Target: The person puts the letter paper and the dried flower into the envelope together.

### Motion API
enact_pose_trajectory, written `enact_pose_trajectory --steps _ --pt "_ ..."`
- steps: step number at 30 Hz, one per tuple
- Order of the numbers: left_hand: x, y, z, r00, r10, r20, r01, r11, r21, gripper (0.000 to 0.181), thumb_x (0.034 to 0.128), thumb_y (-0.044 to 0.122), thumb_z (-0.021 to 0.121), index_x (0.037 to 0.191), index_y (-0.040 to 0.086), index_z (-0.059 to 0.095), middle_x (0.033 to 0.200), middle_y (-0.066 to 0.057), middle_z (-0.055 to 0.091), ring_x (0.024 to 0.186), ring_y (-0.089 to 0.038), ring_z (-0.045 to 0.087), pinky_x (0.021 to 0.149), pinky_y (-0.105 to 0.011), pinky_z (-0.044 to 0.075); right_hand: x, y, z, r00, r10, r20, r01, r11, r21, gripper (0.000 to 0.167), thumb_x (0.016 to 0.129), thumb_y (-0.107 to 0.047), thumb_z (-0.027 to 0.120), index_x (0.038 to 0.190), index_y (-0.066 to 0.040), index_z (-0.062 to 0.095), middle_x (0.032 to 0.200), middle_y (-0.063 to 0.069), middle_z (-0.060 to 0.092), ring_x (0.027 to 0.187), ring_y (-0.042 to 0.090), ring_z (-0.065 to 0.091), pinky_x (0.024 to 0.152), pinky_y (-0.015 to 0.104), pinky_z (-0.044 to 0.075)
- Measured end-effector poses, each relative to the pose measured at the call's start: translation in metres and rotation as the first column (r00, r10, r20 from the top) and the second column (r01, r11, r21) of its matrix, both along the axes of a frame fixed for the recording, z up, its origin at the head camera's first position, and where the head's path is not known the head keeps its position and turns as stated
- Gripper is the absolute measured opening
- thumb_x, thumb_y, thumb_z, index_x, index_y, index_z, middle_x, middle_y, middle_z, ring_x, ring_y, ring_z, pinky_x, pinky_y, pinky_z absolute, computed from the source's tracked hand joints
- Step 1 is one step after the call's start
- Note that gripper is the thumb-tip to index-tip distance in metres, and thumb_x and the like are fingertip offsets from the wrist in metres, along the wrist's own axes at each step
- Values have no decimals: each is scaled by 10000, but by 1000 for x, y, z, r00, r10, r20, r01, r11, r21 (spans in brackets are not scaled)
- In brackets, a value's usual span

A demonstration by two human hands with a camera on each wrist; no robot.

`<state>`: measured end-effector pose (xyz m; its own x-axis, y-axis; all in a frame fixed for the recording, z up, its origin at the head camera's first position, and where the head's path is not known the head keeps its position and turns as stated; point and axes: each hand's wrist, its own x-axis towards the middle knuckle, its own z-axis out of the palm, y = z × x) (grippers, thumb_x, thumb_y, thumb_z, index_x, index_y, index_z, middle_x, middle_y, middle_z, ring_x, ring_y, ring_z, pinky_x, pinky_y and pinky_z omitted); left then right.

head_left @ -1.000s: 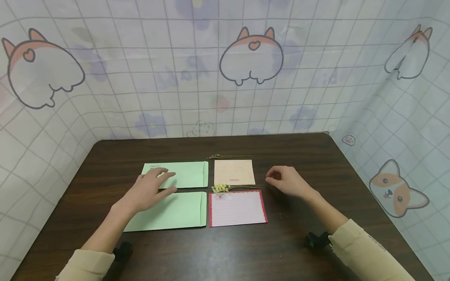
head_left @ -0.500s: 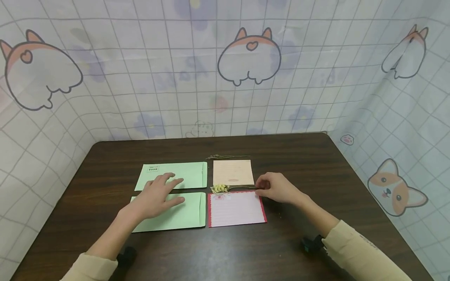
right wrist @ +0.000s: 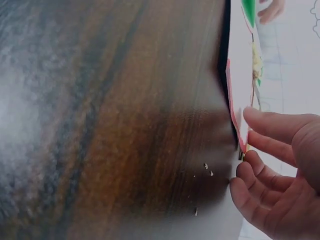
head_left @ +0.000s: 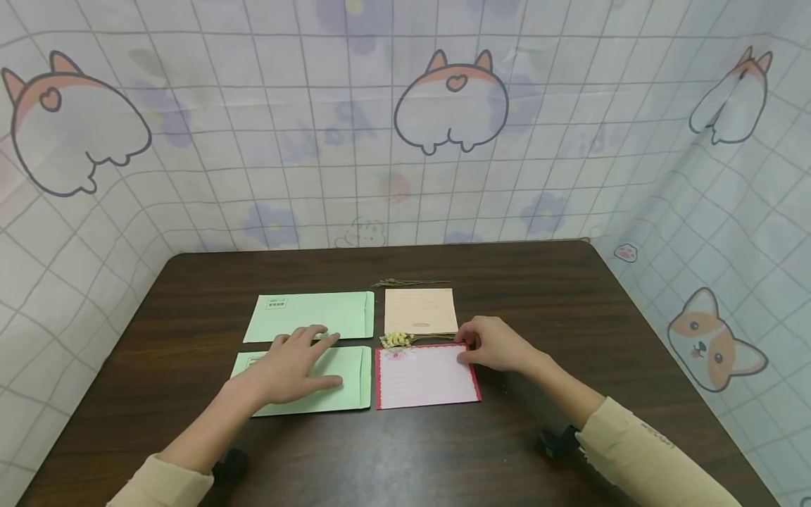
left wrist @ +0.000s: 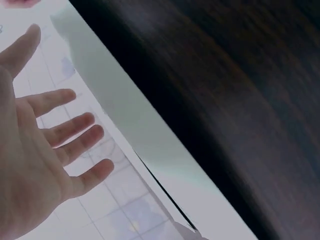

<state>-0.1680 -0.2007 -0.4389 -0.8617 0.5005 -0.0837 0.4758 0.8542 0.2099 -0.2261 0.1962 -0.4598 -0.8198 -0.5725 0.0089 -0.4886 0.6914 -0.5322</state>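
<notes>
We seem barely begun, cards (head_left: 421, 310) and sprigs (head_left: 397, 339) lying right of the green envelopes (head_left: 317, 308); our left hand (head_left: 288, 366) is spread, whether our right hand (head_left: 495, 343) grips anything we cannot tell

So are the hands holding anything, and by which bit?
Nothing in the left hand. The right hand is at the stem end of the yellow flower and a corner of the red-edged card, but I can't tell if it pinches either.

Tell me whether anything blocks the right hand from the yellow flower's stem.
Nothing visible does. The right hand is at the bare end of the flower stem; the red-edged card lies beside the stem, not over it. Whether hand and stem touch is unclear.
</notes>
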Motion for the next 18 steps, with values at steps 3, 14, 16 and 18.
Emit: enact_pose_trajectory --steps 3,14,16,18 --pt "2 2 0 1000 0 30 1 1000 -13 863 902 651 677 1541 108 474 1509 -182 439 1384 -394 416 1033 -671 345 1 -1 0 1000 -6 -1 6 1000 16 202 826 -112 860 999 -74 762 828 -28 600 769 149 534 695 331 476" --pt "10 7 -1 995 -63 79 61 998 33 1008 801 679 767 1554 93 443 1508 -181 419 1385 -380 403 1057 -669 307 1 -2 1 1000 -6 9 6 1000 15 205 813 -88 857 952 -77 707 873 -15 602 787 153 533 727 349 478" --pt "10 8 -1 994 -72 81 69 997 32 1021 785 664 793 1555 94 440 1510 -179 416 1386 -371 399 1053 -662 310 1 -3 2 1000 -5 16 5 1000 6 208 812 -72 850 942 -70 687 854 -14 602 776 154 534 723 342 478" --pt "10 7 -2 994 -78 80 76 997 29 1024 773 634 821 1555 93 440 1510 -179 417 1384 -367 397 1051 -650 316 2 -3 2 999 -8 31 8 1000 -4 215 815 -62 846 937 -65 669 835 -19 601 762 150 535 713 335 479"
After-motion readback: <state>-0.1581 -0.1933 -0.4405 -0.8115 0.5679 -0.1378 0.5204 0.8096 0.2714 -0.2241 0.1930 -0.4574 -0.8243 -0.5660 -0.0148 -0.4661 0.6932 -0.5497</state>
